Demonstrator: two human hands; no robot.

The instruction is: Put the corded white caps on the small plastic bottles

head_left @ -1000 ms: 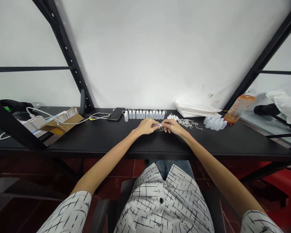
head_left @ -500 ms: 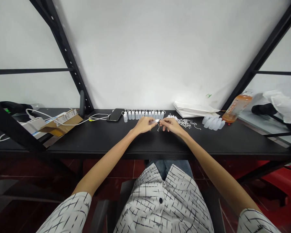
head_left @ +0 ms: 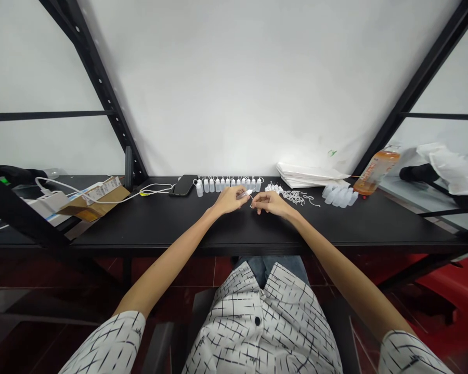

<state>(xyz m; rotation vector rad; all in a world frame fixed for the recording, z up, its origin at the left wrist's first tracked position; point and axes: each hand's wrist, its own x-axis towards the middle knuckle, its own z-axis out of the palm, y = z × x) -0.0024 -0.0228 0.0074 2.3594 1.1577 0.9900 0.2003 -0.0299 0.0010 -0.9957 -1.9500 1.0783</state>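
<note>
Between the fingers of my left hand (head_left: 229, 200) is a small translucent dropper bottle (head_left: 242, 195), tilted with its white tip to the right. A short white string (head_left: 251, 199) hangs at that tip. My right hand (head_left: 272, 203) is closed in a pinch at the string, just right of the bottle. Behind my hands stands a row of small bottles (head_left: 212, 185) with white caps and string loops. Near my right hand lie a cluster of white caps (head_left: 273, 188) and a pile of white strings (head_left: 294, 197). Several uncapped bottles (head_left: 340, 196) lie farther right.
A black phone (head_left: 183, 185) lies left of the row. Farther left are a white cable (head_left: 152, 190), an open cardboard box (head_left: 101, 200) and a power strip (head_left: 50, 202). White paper sheets (head_left: 312, 175) and an orange drink bottle (head_left: 376, 171) are at the back right.
My right fingers have moved slightly down from the bottle's tip and now pinch the hanging string. My left hand keeps holding the bottle. The whole view has shifted a little.
</note>
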